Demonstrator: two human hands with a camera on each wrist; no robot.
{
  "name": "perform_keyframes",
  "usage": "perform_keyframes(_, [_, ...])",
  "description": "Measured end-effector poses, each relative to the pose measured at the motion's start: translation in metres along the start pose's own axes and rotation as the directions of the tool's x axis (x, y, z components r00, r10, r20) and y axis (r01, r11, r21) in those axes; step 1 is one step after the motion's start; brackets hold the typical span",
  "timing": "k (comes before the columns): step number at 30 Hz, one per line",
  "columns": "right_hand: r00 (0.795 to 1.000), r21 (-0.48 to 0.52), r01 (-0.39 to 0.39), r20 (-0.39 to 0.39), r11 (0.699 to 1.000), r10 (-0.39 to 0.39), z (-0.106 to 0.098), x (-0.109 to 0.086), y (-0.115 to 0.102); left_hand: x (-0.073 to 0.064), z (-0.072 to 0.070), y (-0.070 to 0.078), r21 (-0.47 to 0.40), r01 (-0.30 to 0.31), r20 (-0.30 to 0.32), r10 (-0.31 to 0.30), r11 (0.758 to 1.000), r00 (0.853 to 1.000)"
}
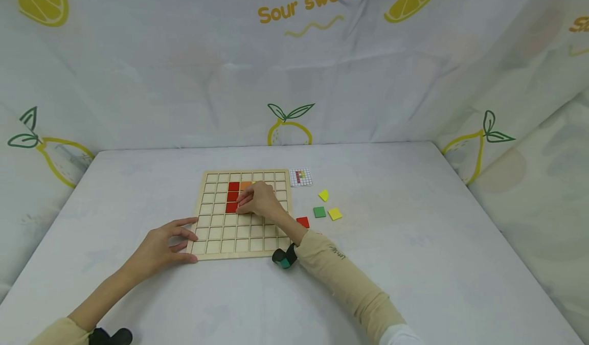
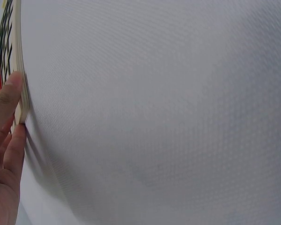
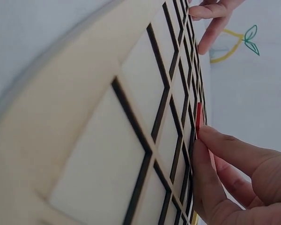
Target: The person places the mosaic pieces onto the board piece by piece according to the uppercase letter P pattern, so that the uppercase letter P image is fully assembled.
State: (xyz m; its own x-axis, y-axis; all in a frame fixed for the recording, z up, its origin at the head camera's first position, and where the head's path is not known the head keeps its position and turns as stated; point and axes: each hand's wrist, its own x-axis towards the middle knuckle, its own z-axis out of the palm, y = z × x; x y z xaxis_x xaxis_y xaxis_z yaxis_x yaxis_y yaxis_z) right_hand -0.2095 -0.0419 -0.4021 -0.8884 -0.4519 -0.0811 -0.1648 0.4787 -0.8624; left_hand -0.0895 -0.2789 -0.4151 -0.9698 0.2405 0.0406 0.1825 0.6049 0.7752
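Note:
A wooden grid board lies on the white table. In its upper part a column of red square tiles shows, with an orange tile beside the top one. My right hand reaches over the grid, thumb and index finger pinching a red tile close at the board's surface. Part of a yellow tile shows behind this hand, and the cells under it are hidden. My left hand holds the board's near left corner, with fingers along the left edge and the thumb at the corner.
Right of the board lie a yellow rounded piece, a green tile, a yellow tile and a red tile, the latter near my right forearm. A small pattern card sits against the board's far right corner.

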Motion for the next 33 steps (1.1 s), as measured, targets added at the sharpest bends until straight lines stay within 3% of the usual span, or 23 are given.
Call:
perform_keyframes(6, [1.000, 0.100, -0.031, -0.003, 0.995, 0.031, -0.016, -0.004, 0.005, 0.001, -0.001, 0.003, -0.020, 0.012, 0.007, -0.012, 1.000, 1.000])
perform_keyframes(10, [0.995, 0.249, -0.100, 0.019, 0.963, 0.098, -0.035, -0.013, 0.010, 0.002, -0.001, 0.005, -0.018, 0.017, 0.007, -0.016, 1.000, 1.000])
perform_keyframes(13, [0.991, 0.303, -0.133, 0.028, 0.944, 0.130, -0.051, -0.022, 0.013, 0.002, -0.002, 0.005, -0.009, 0.016, 0.004, -0.016, 1.000, 1.000])
perform_keyframes(19, [0.989, 0.278, -0.149, 0.025, 0.949, 0.148, -0.077, -0.043, 0.024, 0.002, -0.002, 0.006, -0.009, 0.030, 0.005, -0.030, 1.000, 1.000])
perform_keyframes(27, [0.979, 0.227, -0.203, 0.022, 0.953, 0.203, -0.095, -0.068, 0.038, 0.000, -0.002, 0.008, 0.005, 0.026, 0.000, -0.026, 1.000, 1.000])
perform_keyframes(33, [0.984, 0.202, -0.181, 0.035, 0.963, 0.177, -0.106, -0.086, 0.044, -0.001, -0.001, 0.007, -0.004, 0.028, 0.004, -0.028, 1.000, 1.000])
